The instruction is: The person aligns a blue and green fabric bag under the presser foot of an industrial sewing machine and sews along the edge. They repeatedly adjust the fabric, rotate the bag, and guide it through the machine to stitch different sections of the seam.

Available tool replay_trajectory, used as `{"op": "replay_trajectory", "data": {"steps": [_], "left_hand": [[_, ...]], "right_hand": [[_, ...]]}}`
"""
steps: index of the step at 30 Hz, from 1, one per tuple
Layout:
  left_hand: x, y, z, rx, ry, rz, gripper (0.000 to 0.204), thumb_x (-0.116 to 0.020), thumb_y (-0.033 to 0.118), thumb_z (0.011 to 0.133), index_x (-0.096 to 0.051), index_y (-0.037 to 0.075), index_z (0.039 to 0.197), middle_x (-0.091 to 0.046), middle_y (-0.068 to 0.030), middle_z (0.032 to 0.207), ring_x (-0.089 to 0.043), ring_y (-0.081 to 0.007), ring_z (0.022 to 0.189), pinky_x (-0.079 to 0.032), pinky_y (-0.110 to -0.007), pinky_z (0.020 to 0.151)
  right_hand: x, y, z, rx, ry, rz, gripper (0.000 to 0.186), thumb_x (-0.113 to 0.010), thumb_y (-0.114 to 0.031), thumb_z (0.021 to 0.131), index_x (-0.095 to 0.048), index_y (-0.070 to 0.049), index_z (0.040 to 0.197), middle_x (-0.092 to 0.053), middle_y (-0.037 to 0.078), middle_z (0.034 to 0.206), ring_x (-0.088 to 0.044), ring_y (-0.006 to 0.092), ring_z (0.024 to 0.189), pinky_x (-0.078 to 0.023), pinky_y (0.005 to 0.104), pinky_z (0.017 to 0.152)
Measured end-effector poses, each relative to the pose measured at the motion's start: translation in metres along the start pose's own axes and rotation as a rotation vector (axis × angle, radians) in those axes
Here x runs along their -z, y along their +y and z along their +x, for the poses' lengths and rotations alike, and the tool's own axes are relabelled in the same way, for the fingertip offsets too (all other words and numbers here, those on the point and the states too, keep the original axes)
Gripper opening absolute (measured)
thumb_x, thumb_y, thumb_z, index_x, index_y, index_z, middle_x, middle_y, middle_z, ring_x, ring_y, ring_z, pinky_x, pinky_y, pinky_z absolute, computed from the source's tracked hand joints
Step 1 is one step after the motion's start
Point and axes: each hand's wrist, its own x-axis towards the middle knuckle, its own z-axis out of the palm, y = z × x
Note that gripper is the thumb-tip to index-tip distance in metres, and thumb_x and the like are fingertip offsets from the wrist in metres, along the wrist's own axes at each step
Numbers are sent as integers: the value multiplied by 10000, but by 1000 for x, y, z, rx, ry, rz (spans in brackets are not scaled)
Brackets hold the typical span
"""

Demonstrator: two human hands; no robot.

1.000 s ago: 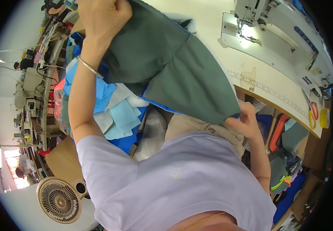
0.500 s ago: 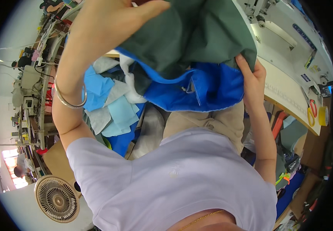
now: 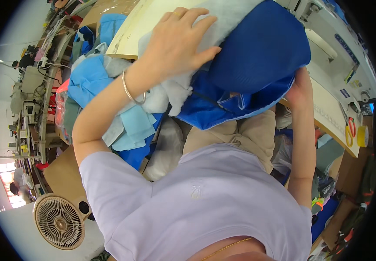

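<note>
A dark-blue rounded fabric piece [image 3: 261, 48] lies across the near edge of the table, with a brighter blue fabric panel [image 3: 205, 104] hanging below it toward my lap. My right hand [image 3: 301, 89] grips the blue fabric at its right edge; the fingers are partly hidden under it. Fluffy white padding [image 3: 229, 15] spreads out beside and behind the blue piece. Over this padding my left hand [image 3: 179, 41] is open, fingers spread, with the thumb close to the blue piece's left edge. Whether its palm presses on the padding is hidden.
At the right stands a white sewing machine [image 3: 348, 52] on the table [image 3: 327, 113]. Scissors [image 3: 350, 130] and a yellow tape roll [image 3: 362, 136] lie at the table edge. Light-blue scraps [image 3: 133, 126] heap up at the left. A fan [image 3: 59, 222] stands lower left.
The dark-green fabric side has turned out of view and the dark-blue side now faces up. My left hand has come down and right, its fingers spread; white padding now shows behind the piece.
</note>
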Motion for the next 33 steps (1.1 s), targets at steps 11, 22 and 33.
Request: {"op": "replay_trajectory", "data": {"steps": [11, 22, 33], "left_hand": [[-7, 26, -78, 385, -296, 192, 730, -828, 400, 710, -573, -74, 1203, -616, -186, 1157, -652, -298, 674, -552, -396, 586], [29, -99, -101, 1270, -81, -2108, 416, -557, 223, 1007, -563, -46, 1324, -683, -166, 1222, -684, -265, 1084, -552, -388, 969], [12, -92, -179, 638, 945, -1989, 369, -530, 212, 998, -588, -29, 1270, -678, -169, 1215, -670, -297, 1098, -545, -420, 974]], "right_hand": [[10, 23, 33, -294, -980, 582, 353, -454, -185, 1053, -555, 57, 1289, -610, 192, 1334, -557, 323, 1266, -397, 477, 1142], [62, 3, 71, -101, -647, 274, 345, -473, -211, 1053, -578, 51, 1251, -621, 206, 1305, -582, 320, 1229, -463, 474, 1087], [7, 9, 122, -243, -649, 144, 338, -502, -240, 1046, -585, 40, 1216, -645, 202, 1254, -616, 311, 1171, -499, 454, 1048]]}}
